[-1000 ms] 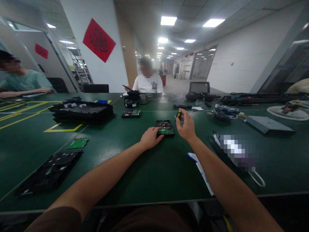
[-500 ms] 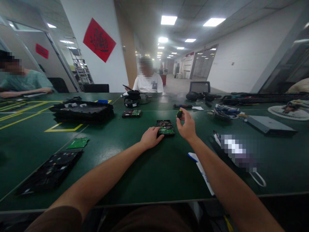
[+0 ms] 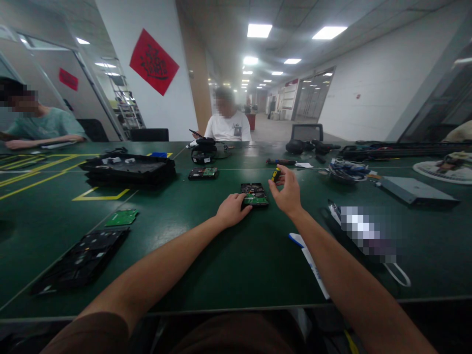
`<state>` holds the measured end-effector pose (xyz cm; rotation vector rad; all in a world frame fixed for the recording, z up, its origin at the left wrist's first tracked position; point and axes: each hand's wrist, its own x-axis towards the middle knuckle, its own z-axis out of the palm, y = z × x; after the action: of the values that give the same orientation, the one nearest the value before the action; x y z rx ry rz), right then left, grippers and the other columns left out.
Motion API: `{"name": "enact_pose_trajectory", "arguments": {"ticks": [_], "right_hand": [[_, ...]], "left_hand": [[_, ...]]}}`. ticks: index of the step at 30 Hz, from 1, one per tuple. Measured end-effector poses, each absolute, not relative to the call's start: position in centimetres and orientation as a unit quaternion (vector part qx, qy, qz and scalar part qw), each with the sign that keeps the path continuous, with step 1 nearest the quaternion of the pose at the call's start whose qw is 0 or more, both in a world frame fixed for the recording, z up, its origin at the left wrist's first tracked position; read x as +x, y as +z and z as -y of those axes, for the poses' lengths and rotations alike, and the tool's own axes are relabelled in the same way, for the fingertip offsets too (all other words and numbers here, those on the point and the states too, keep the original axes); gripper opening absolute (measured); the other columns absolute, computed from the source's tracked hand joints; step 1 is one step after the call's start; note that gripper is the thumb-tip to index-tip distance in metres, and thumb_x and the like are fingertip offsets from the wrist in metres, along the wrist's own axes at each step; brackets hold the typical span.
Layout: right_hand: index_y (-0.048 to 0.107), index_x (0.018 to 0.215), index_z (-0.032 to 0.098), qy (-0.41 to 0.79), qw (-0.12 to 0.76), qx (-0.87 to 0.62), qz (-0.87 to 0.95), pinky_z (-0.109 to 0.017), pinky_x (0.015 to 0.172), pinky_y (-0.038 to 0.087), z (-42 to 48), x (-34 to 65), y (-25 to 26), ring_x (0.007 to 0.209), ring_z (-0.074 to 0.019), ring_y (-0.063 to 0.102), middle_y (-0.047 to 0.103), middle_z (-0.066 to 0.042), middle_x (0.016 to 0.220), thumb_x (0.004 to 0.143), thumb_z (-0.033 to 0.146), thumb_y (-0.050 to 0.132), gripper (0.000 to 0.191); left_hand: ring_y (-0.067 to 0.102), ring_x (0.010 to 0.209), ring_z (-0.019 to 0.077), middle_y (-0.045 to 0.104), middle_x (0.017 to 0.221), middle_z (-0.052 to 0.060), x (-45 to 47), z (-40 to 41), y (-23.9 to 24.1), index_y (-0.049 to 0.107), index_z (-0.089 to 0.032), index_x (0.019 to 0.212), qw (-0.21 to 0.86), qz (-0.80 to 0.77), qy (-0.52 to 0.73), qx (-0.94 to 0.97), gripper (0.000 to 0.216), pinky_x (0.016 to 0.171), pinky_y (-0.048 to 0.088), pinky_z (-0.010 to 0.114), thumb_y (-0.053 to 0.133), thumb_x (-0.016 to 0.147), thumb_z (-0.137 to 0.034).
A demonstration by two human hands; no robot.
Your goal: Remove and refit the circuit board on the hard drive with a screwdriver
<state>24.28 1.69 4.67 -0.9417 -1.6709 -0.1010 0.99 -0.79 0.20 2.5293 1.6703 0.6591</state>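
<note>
A hard drive [image 3: 254, 194] lies on the green table with its green circuit board facing up. My left hand [image 3: 233, 209] grips its left side, thumb along the near edge and fingers at the far corner. Just right of the drive and above the table, my right hand [image 3: 287, 191] pinches a small yellow-and-black screwdriver [image 3: 275, 175] between thumb and fingers; no shaft can be made out. Farther back on the left sits another drive with a board [image 3: 203, 173].
Black trays [image 3: 127, 169] stand at the left, with a green circuit board [image 3: 122, 217] and a black panel [image 3: 83, 260] nearer me. To the right are a cable bundle [image 3: 347, 171], a grey metal box [image 3: 418, 191] and a pouch [image 3: 363, 231]. Two people sit beyond.
The screwdriver has turned slightly in my right fingers, showing more yellow. My left hand stays on the hard drive. The whole view has shifted a little.
</note>
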Motion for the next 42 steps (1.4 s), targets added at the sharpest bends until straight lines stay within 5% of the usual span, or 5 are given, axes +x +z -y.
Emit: {"name": "enact_pose_trajectory", "arguments": {"ticks": [42], "right_hand": [[0.048,0.144,0.025,-0.053,0.573,-0.392,0.718,-0.047,0.083,0.066,-1.47,24.34,4.73,0.099,-0.0255,0.067,0.059,-0.015,0.129,0.094,0.028,0.059,0.051]], "left_hand": [[0.056,0.129,0.0307,0.065,0.135,0.014,1.16,1.04,0.49,0.054,-0.019,0.144,0.028,-0.548,0.209,0.810,0.056,0.109,0.047,0.042,0.059,0.098,-0.052]]}}
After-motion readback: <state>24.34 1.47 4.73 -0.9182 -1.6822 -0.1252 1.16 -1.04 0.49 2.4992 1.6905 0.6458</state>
